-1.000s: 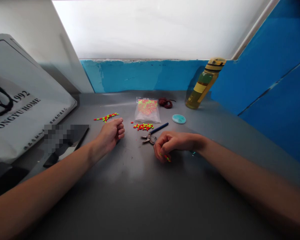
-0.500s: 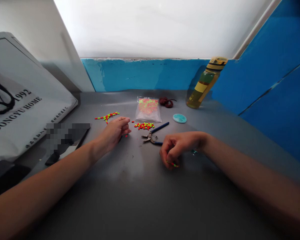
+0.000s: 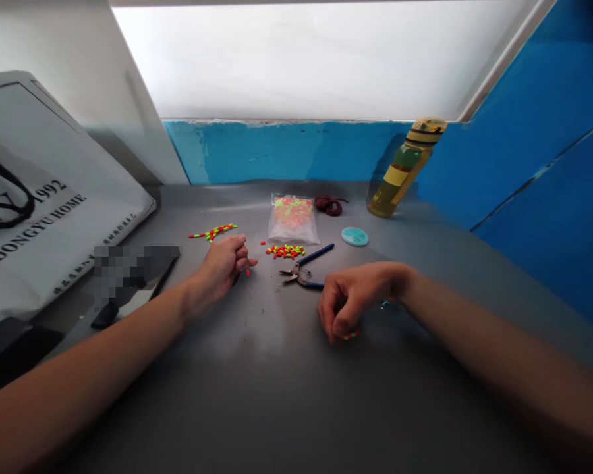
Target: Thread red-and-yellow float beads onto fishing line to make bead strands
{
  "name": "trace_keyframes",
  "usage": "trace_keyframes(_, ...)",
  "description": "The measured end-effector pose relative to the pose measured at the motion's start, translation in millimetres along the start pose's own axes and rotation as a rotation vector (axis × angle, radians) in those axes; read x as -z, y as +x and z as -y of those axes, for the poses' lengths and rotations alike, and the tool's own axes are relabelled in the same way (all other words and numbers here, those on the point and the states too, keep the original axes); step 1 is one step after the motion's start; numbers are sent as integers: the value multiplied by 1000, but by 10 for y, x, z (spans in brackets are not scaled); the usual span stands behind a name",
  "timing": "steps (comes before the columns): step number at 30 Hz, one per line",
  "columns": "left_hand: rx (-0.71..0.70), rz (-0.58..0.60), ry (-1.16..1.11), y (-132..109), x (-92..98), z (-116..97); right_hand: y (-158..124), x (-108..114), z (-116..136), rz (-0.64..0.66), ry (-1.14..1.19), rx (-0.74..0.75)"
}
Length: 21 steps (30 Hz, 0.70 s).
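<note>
Your right hand (image 3: 352, 301) has shifted, and the short strand of red and yellow-green beads (image 3: 350, 336) now pokes out further below your fingertips, pointing right instead of tucked under them. Its fingers are curled and pressed together, with the strand pinched at their tips just above the grey metal table (image 3: 277, 388) and to the right of the blue-handled pliers (image 3: 292, 276). Your left hand (image 3: 221, 268) rests on the table with its fingers (image 3: 241, 257) loosely curled and slightly apart; they hold nothing that you can see. A single loose red bead (image 3: 248, 272) lies just beside those fingertips. Ahead of your left hand lies a longer beaded strand (image 3: 212, 232), and between your hands, above the pliers, sits a small heap of loose oval beads (image 3: 285, 251). Behind that heap is a clear plastic bag of beads (image 3: 293, 220), with a coil of dark red cord (image 3: 330, 205) just to its right. A round pale-blue disc (image 3: 354, 236) and a tilted yellow-and-green bottle (image 3: 400, 176) stand further right, and a white printed tote bag (image 3: 44, 191) leans at the left.
</note>
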<state>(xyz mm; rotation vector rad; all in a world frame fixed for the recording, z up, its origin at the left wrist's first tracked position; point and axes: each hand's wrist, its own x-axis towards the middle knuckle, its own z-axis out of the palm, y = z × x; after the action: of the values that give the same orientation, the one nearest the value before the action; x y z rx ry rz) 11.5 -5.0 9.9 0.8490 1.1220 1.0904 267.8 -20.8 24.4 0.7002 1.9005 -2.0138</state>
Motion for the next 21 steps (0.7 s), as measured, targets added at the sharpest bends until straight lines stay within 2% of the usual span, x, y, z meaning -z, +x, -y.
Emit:
trace_keyframes(7, 90, -48, -105, 74, 46, -25, 10, -24, 3, 6, 19, -43)
trace_keyframes(11, 62, 71, 48, 26, -9, -56, 26, -42, 27, -14, -5, -81)
trace_keyframes(14, -85, 81, 308, -14, -17, -144, 34, -51, 35, -27, -19, -100)
trace_keyframes(17, -395, 1, 725, -76, 55, -288, 34, -58, 34, -28, -18, -116)
trace_keyframes(19, -483, 73, 1009, -130, 128, -356, 29, -61, 34, -29, -21, -115)
trace_keyframes(21, -458, 236, 1190, -174, 193, -359, 25, -64, 36, -26, -17, -108)
